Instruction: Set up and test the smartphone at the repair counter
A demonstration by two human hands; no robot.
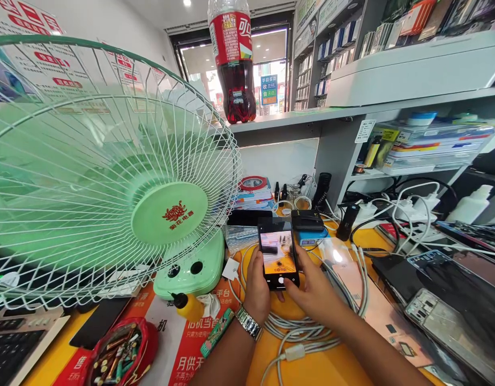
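Observation:
A black smartphone (278, 252) is held upright above the desk, its screen lit with a camera view of the desktop. My left hand (256, 287) wraps around its left edge, and a metal-band watch (248, 323) circles that wrist. Along the right edge, my right hand (309, 284) grips the phone, the thumb on the lower screen near the white round shutter button. Below the hands lies a coil of grey cable (304, 329) on the yellow desktop. A yellow bottle with a black nozzle (189, 305) stands to the left, near a green patterned stick-like item (217, 332).
A large green fan (169, 213) fills the left side. A red bowl of batteries (118, 351) sits at front left, beside a keyboard (16, 343). A cola bottle (234, 69) stands on the shelf ahead. Tangled white cables (416, 206) and phone parts (444, 321) crowd the right.

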